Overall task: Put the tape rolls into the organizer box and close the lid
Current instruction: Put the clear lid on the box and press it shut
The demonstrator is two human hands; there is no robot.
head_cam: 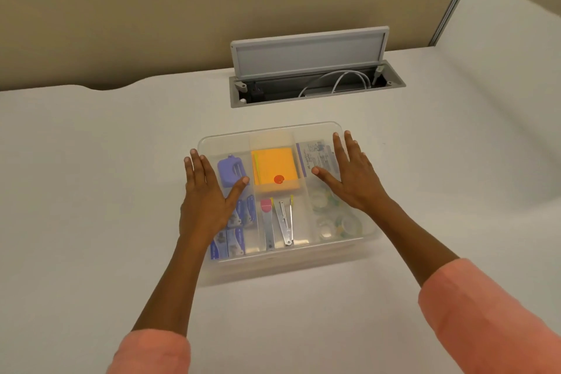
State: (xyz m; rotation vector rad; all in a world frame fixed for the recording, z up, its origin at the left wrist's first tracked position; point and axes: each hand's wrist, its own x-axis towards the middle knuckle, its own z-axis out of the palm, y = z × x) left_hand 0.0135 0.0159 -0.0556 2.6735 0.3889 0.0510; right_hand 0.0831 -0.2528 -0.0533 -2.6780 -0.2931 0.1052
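A clear plastic organizer box (282,264) stands on the white desk in front of me, with its translucent lid (273,130) lying flat on top. Through the lid, several clear tape rolls (334,222) show in the front right compartment. My left hand (206,197) lies flat on the lid's left side, fingers spread. On the lid's right side my right hand (352,176) rests flat with its fingers apart. Neither hand holds anything.
Other compartments hold an orange sticky-note pad (274,168), a purple sharpener (230,170), blue staple boxes (233,240) and metal staple removers (283,222). Behind the box an open grey cable hatch (315,82) is set in the desk. A beige partition wall (151,24) runs along the back.
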